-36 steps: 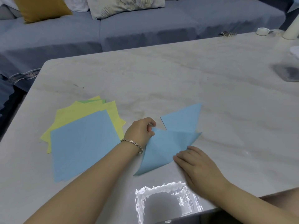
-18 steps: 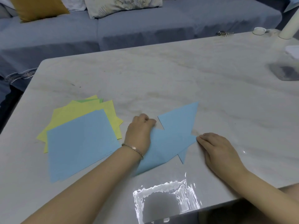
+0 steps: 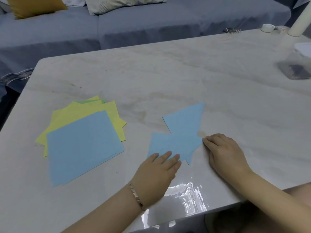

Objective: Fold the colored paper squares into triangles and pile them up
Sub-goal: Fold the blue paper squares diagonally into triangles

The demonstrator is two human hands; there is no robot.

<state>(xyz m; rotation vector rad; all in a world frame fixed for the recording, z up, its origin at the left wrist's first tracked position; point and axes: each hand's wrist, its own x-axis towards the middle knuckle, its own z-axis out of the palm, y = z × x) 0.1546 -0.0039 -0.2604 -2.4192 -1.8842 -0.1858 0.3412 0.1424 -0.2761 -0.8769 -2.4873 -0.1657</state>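
Observation:
A freshly folded blue triangle [image 3: 170,146] lies flat on the marble table [image 3: 168,73], overlapping another blue triangle [image 3: 186,119] beneath and behind it. My left hand [image 3: 158,172] rests at the near edge of the top triangle, with straight fingers pressing on it. My right hand [image 3: 223,152] sits on the table with curled fingertips touching the triangle's right corner. To the left lies a fanned stack of unfolded squares: a blue sheet [image 3: 84,147] on top, yellow sheets [image 3: 94,110] under it, a green edge [image 3: 87,102] showing at the back.
A grey sofa [image 3: 134,22] with cushions runs behind the table. At the far right of the table are a dark phone-like object [image 3: 297,71], a white cylinder [image 3: 297,22], a small white dish [image 3: 267,28] and a metal clip [image 3: 232,30].
My left hand slid from the triangle's far left corner down to its near edge and flattened. My right hand moved from the near edge to the right corner. The folded sheet now lies flat.

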